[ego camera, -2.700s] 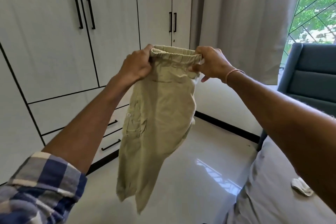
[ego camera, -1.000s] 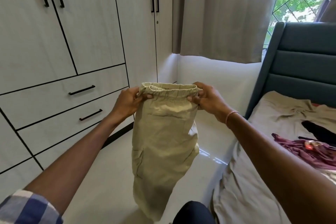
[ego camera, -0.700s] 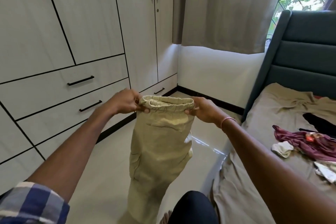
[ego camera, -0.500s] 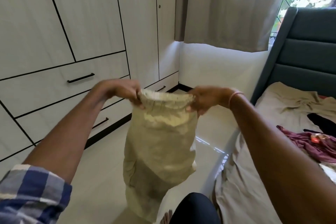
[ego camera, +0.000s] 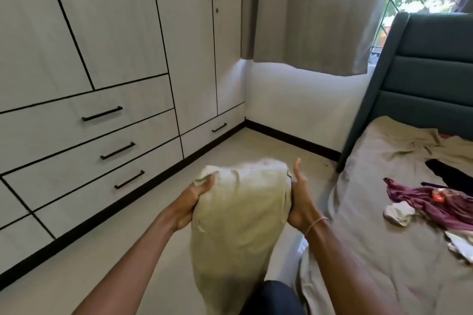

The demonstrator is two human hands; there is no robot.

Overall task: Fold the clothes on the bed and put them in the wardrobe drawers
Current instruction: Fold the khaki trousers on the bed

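One garment, top blurred, hangs at six o'clock between two hands: left hand fingers curl gripping its corner; right hand thumb up, fingers hidden, grip unclear. Four drawers at nine o'clock.

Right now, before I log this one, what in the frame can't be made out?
All in the head view.
Blurred: top edge of the trousers, by motion; their lower end is cut off by the bottom edge.
Hidden: fingers of the right hand, behind the trousers, so its grip is unclear.
Hidden: contents of the drawers, which are closed.
Cut off: the maroon garment, by the right edge.
Too small to identify: the red thing on it.
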